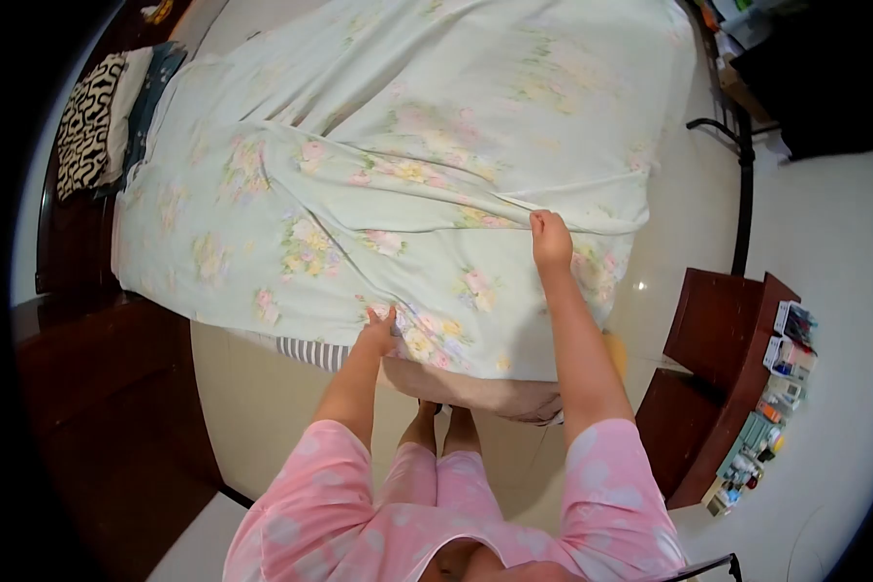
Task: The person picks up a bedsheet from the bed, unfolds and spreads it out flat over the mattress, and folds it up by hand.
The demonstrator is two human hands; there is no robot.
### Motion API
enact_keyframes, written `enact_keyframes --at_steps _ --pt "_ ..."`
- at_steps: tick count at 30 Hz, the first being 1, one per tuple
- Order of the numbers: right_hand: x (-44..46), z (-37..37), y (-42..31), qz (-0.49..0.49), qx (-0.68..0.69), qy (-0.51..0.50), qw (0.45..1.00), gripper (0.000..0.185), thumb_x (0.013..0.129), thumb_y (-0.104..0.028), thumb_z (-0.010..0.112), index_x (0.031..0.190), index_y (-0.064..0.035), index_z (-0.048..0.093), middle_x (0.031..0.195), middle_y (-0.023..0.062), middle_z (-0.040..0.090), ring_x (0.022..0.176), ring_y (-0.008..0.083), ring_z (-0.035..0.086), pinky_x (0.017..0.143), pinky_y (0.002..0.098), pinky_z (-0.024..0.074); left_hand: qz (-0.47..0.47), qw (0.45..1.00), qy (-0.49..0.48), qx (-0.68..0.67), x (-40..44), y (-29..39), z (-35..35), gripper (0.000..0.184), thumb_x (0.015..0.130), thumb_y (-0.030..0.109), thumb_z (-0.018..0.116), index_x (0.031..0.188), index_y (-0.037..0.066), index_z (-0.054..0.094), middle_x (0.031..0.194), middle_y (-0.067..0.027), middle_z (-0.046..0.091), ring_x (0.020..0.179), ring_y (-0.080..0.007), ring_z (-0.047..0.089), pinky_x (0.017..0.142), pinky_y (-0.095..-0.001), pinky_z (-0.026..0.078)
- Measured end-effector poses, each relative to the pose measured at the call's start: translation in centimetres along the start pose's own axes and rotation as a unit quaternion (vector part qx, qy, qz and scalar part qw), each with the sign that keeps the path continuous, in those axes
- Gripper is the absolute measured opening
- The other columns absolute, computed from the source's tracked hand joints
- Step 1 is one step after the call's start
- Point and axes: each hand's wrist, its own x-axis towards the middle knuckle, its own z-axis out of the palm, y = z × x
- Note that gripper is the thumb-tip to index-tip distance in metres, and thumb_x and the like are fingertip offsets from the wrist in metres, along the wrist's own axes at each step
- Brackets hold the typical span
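A pale green floral bedsheet is spread over the bed, with folds running across it towards both hands. My right hand is closed in a fist on the sheet, near its right side, and pulls up a ridge of cloth. Closer to me, my left hand grips the sheet by its near edge, thumb and fingers around the cloth; part of the fingers is hidden. Beneath the near edge, a brownish-pink cloth and a grey-and-white striped piece show at the bed's side.
Pillows, one black-and-cream patterned, lean at the headboard on the left. A dark wood cabinet stands at the near left. To the right are a reddish-brown cabinet topped with small bottles and boxes, and a black metal stand.
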Motion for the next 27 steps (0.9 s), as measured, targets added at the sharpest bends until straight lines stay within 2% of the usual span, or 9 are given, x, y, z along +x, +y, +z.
enact_keyframes --at_steps 4,7,13,15,18,20,22,24,27 --pt "3.6 2.7 -1.0 -0.076 -0.158 -0.008 0.984 0.021 0.080 -0.023 0.057 0.097 -0.0115 0.058 0.087 0.0086 0.059 0.082 0.0297 0.057 0.071 0.0406 0.0465 -0.036 0.999 0.001 0.015 -0.6 1.2 -0.1 0.100 0.062 0.010 0.066 0.140 0.033 0.008 0.144 -0.0239 -0.002 0.127 -0.0439 0.024 0.096 -0.0406 0.037" --pt "5.4 3.8 -1.0 -0.039 -0.241 -0.127 0.961 0.023 0.081 -0.022 0.055 0.102 -0.0133 0.058 0.086 0.0124 0.060 0.084 0.0324 0.057 0.070 0.0417 0.0457 -0.025 1.000 -0.006 -0.005 -1.1 1.0 -0.7 0.100 0.062 0.010 0.066 0.140 0.033 0.009 0.144 -0.0243 -0.002 0.127 -0.0452 0.023 0.096 -0.0403 0.038" --pt "7.2 0.0 -5.8 -0.025 -0.080 0.039 0.996 0.021 0.087 -0.027 0.044 0.095 -0.0123 0.057 0.078 0.0171 0.061 0.071 0.0363 0.058 0.063 0.0432 0.0452 0.023 0.999 -0.036 -0.034 0.0 -0.5 -0.8 0.086 0.068 0.011 0.059 0.140 0.029 0.014 0.140 -0.0305 0.002 0.119 -0.0471 0.034 0.093 -0.0392 0.040" --pt "8.2 -2.3 -8.3 0.013 -0.012 0.064 0.998 0.016 0.088 -0.021 0.044 0.097 -0.0096 0.052 0.077 0.0130 0.063 0.060 0.0277 0.059 0.056 0.0382 0.0452 0.033 0.995 -0.080 -0.059 1.3 -1.1 -1.4 0.072 0.074 0.012 0.053 0.138 0.023 0.023 0.139 -0.0318 0.011 0.115 -0.0432 0.042 0.092 -0.0396 0.041" --pt "8.9 -4.3 -10.5 0.050 0.173 0.077 0.981 0.016 0.089 -0.012 0.044 0.102 -0.0042 0.046 0.076 0.0079 0.063 0.056 0.0153 0.056 0.055 0.0292 0.0450 0.232 0.949 -0.083 0.198 3.6 -2.0 -6.4 0.047 0.078 0.011 0.049 0.124 0.012 0.045 0.129 -0.0243 0.039 0.106 -0.0380 0.050 0.084 -0.0398 0.045" --pt "8.7 -4.5 -10.4 0.057 0.211 0.111 0.970 0.014 0.090 -0.012 0.044 0.101 -0.0028 0.046 0.078 0.0091 0.062 0.058 0.0149 0.057 0.055 0.0284 0.0452 0.125 0.986 0.089 -0.066 -0.5 -1.0 -14.3 0.027 0.080 0.012 0.050 0.105 0.003 0.054 0.105 -0.0173 0.056 0.091 -0.0352 0.054 0.073 -0.0413 0.046" --pt "8.1 -4.7 -10.7 0.065 0.238 0.137 0.959 0.013 0.090 -0.012 0.044 0.099 -0.0019 0.045 0.079 0.0093 0.060 0.060 0.0140 0.056 0.056 0.0274 0.0453 0.210 0.900 0.357 -0.134 -0.1 0.1 -19.8 0.026 0.080 0.016 0.050 0.103 0.006 0.055 0.093 -0.0168 0.056 0.082 -0.0352 0.055 0.070 -0.0425 0.045" --pt "7.7 -4.7 -11.2 0.075 0.252 0.165 0.951 0.012 0.091 -0.011 0.044 0.098 -0.0016 0.045 0.080 0.0086 0.057 0.062 0.0127 0.055 0.058 0.0262 0.0454 0.264 0.795 0.524 -0.153 0.2 2.3 -26.6 0.026 0.080 0.021 0.053 0.104 0.011 0.054 0.089 -0.0136 0.056 0.083 -0.0332 0.056 0.068 -0.0421 0.046" --pt "7.6 -4.9 -12.6 0.084 0.304 0.199 0.928 0.011 0.091 -0.010 0.043 0.099 -0.0022 0.045 0.080 0.0065 0.055 0.065 0.0114 0.053 0.061 0.0244 0.0452 0.216 0.846 0.469 -0.136 0.5 4.8 -34.7 0.027 0.079 0.020 0.055 0.105 0.016 0.054 0.089 -0.0123 0.056 0.082 -0.0321 0.056 0.070 -0.0409 0.047"
